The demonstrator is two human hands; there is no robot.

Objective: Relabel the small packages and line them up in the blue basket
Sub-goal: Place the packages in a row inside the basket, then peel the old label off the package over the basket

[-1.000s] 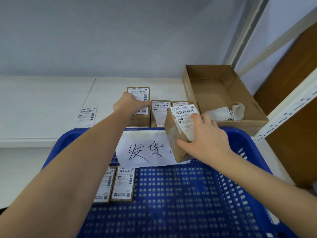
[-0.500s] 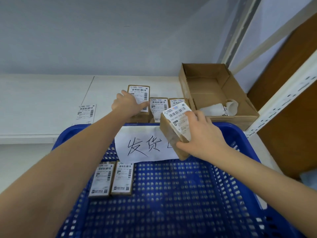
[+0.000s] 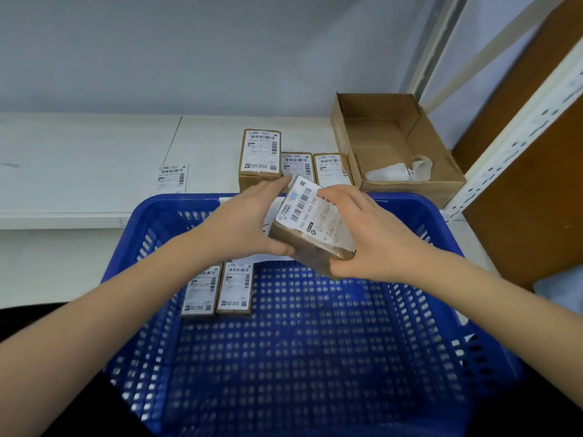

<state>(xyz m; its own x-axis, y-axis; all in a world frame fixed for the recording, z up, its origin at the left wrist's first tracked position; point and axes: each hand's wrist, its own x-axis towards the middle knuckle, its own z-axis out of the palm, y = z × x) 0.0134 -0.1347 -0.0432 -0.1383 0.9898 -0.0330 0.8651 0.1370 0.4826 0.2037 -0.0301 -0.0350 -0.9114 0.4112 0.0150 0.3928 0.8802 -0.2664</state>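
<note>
Brown labelled package [image 3: 310,230] clamped between left hand [image 3: 244,223] and right hand [image 3: 370,238] over blue basket [image 3: 315,357], two packages [image 3: 217,288] inside.

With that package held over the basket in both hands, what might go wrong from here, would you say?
1. The package is tilted between the left hand and right hand; it may land askew, out of line with the two packages already in the basket.
2. Its label sits under the right fingers and could crease or lift.
3. A loose label on the shelf may be overlooked.
</note>
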